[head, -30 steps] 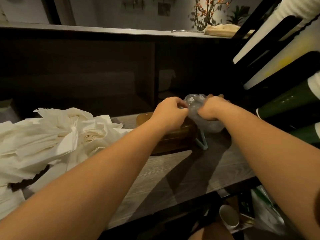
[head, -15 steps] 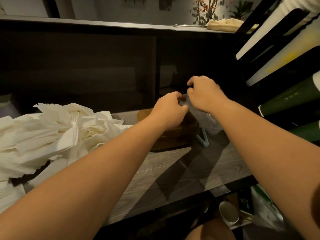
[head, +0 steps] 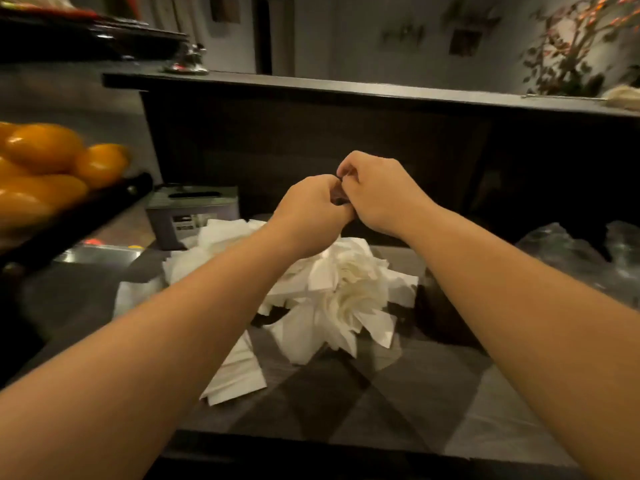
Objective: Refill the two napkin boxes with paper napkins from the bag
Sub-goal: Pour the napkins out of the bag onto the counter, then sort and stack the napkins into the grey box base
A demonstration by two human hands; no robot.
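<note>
While both forearms reach forward over the grey wood-grain counter (head: 398,403), the left hand (head: 311,209) and the right hand (head: 377,192) meet in the air above it, knuckles touching, each curled into a loose fist. Something small and dark is pinched between their fingertips; what it is cannot be told, and the fingers hide how firmly either hand grips it. Below the hands lies a loose heap of white paper napkins (head: 332,292), fanned and crumpled, spilling toward the counter's near edge. Behind the heap on the left stands a grey metal napkin box (head: 192,216) with a slot in its top, upright and touching the napkins at its base. A dark brown box (head: 440,317) sits just right of the heap, largely hidden by the right forearm. Farther right, a crumpled clear plastic bag (head: 568,251) rests on the counter. At the left edge, a pile of oranges (head: 45,168) sits on a dark tray.
</note>
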